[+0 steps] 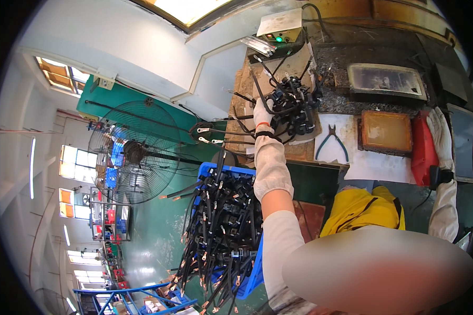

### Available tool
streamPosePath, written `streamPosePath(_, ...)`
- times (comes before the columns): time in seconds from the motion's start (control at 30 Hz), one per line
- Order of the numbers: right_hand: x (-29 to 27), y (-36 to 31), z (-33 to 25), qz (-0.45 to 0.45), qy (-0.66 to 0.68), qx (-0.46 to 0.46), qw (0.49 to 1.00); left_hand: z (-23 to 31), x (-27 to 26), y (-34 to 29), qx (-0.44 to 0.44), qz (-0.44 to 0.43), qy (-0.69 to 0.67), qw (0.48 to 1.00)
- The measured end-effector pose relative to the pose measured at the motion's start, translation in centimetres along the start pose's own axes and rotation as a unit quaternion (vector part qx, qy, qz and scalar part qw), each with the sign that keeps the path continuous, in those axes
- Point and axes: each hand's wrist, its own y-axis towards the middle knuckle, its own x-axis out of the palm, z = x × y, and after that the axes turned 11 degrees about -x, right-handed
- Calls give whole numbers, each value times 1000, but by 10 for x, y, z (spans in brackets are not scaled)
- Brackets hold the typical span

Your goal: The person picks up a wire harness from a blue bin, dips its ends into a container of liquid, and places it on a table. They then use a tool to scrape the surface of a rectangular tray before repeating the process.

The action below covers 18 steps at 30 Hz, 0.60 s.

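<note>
My left hand [263, 112], in a white glove with an orange edge at the wrist, reaches to the left side of a pile of black cable assemblies [295, 102] on the bench. Its fingers are closed round a black cable at the pile's edge; the fingertips are partly hidden. At the far right my right hand [440, 131], also gloved, lies stretched out beside a red cloth-like piece [422, 148], with nothing visible in it. Between the hands, pliers with green handles [331, 143] rest on white paper, next to a square brown-framed block [387, 132].
A blue crate [258, 268] heaped with black cables [223, 220] stands below the bench. A large caged fan [135, 153] is at left. Toward the back are a control box with a green light [279, 38] and a framed rectangular tray [388, 81] on the dirty worktop.
</note>
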Motion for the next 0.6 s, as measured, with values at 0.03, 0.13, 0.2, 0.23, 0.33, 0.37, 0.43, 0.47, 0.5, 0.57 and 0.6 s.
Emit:
streamPosePath(0.03, -2, 0, 1, -1, 1, 0, 1000, -1, 0, 1, 0, 1, 0, 1000)
streamPosePath(0.13, -2, 2, 4, -13, 0, -10, 1000, -4, 2, 4, -52, 27, -1, 998)
streamPosePath(0.2, -6, -1, 5, 2, -11, -14, 1000, 0, 8, -3, -60, 26, -42, 997)
streamPosePath(0.23, -9, -4, 2, 5, -13, -15, 1000, 2, 11, -6, -71, 27, -84, 994)
streamPosePath(0.33, 0, -1, 1, 7, -5, -4, 1000, -10, 3, 0, -19, 64, -66, 996)
streamPosePath(0.37, -2, -2, -1, 2, -2, -9, 1000, -9, 3, -2, 1, 88, -70, 994)
streamPosePath(0.43, -4, 1, 1, -10, 1, -8, 1000, -10, -4, -4, -46, 112, -60, 991)
streamPosePath(0.47, -6, 4, 5, -15, -3, -14, 1000, -11, -10, -6, -80, 132, -84, 984)
streamPosePath(0.5, -16, 2, 4, -9, -14, -23, 1000, 4, -10, -15, -111, 141, -107, 978)
streamPosePath(0.57, -14, 8, 10, -25, -4, -16, 1000, 6, -20, -26, -97, 272, -265, 920)
streamPosePath(0.6, -1, 16, 19, -40, 7, -14, 999, -12, -36, -29, -93, 243, -388, 884)
